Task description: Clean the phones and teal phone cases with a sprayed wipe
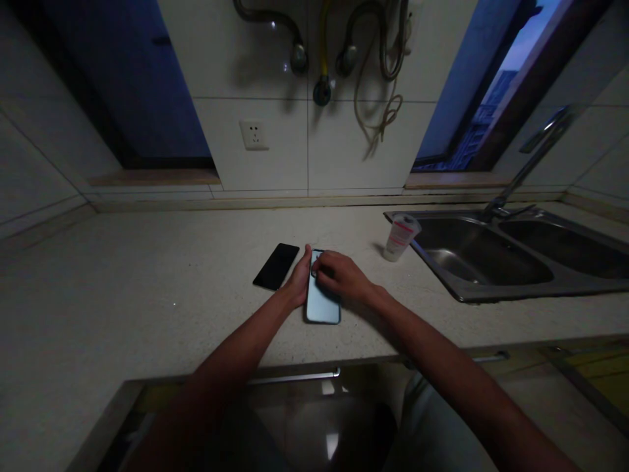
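Observation:
A light blue phone (323, 308) with a dark edge lies back up on the counter, its top end pointing away from me. My left hand (298, 282) grips it along its left edge, with the thumb up near the top corner. Over its upper part, my right hand (341, 272) has its fingers curled in a pinch beside the camera area; what they pinch, if anything, is hidden. Left of my left hand lies a second phone (276, 266), with a black face up and tilted to the right.
A clear plastic cup (401, 237) with red print stands to the right, by the rim of a steel double sink (457, 294) with a faucet (528, 160). The pale counter (147, 288) runs along a tiled wall with a socket (254, 135) and hoses (280, 19).

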Tool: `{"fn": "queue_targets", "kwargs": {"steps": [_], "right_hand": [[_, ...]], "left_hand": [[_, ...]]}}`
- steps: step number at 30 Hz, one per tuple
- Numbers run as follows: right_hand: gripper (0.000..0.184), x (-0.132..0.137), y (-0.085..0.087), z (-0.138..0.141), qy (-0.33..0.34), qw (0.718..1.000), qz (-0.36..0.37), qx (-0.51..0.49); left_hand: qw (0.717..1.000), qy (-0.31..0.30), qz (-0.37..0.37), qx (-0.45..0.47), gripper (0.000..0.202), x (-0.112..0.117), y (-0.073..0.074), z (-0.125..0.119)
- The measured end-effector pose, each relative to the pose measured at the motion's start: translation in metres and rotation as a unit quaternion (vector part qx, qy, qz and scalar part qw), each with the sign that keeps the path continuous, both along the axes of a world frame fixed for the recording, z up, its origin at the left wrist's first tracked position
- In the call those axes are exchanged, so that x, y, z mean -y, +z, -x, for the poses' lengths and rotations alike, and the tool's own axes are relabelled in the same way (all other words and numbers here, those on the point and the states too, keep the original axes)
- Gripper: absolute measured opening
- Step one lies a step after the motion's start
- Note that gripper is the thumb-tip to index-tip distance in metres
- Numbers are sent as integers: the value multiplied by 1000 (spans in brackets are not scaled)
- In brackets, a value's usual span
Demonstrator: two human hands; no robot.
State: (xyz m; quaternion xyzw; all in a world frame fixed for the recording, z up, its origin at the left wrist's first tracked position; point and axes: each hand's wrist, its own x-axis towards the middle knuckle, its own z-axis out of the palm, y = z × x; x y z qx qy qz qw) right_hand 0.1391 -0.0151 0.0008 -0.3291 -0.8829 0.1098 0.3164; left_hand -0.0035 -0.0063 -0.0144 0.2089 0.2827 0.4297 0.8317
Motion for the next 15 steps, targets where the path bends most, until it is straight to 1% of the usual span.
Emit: {"fn": "queue_targets", "kwargs": {"steps": [3, 6, 8, 10, 12, 15], "right_hand": [[10, 6, 3, 1, 88, 995, 40, 28], [10, 14, 6, 3, 191, 976, 90, 59], [12, 18, 8, 4, 228, 965, 106, 76], [12, 20, 10, 4, 222, 966, 102, 90], [11, 21, 11, 2, 196, 971, 96, 96], [7, 19, 13, -2, 175, 979, 83, 61]], "left_hand": [[1000, 9, 1, 11, 57, -2, 2, 1], [999, 40, 5, 12, 63, -5, 5, 6], [998, 66, 2, 7, 64, -5, 8, 9], [997, 79, -2, 4, 64, -5, 10, 12], [997, 82, -1, 6, 63, -5, 11, 14], [997, 75, 7, 14, 63, -4, 14, 14]]}}
